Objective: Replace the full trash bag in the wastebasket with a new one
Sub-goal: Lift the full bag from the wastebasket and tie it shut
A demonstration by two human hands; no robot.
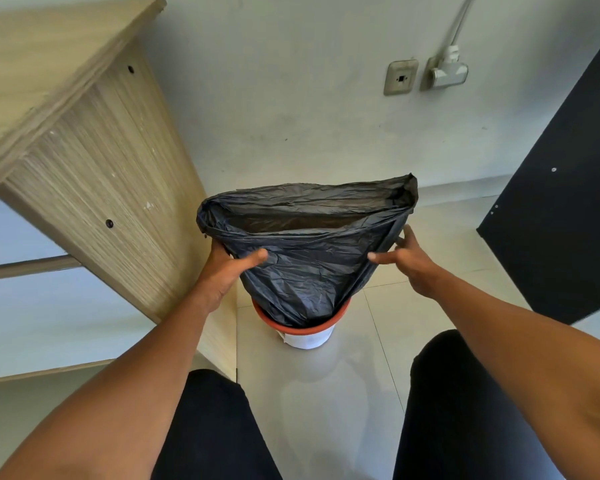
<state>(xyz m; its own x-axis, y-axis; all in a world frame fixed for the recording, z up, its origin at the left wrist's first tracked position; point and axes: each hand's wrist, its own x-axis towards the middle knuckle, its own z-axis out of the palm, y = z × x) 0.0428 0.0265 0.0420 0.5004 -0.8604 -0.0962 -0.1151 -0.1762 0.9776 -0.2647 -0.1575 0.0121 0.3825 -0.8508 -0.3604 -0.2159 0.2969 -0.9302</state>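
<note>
A black trash bag (pixel 309 251) is stretched wide open above a small white wastebasket with an orange-red rim (pixel 302 332) that stands on the tiled floor. The bag's lower end hangs down inside the basket. My left hand (pixel 229 271) grips the bag's left edge, thumb across the front of the plastic. At the bag's right edge my right hand (pixel 404 259) holds the plastic, its thumb pressed on the outside and its fingers behind the fold. What lies inside the basket is hidden by the bag.
A wooden desk side panel (pixel 111 188) stands close on the left of the basket. A black panel (pixel 561 202) leans at the right. The wall behind carries a socket plate (pixel 400 77) and a plugged adapter (pixel 447 72). My knees are at the bottom.
</note>
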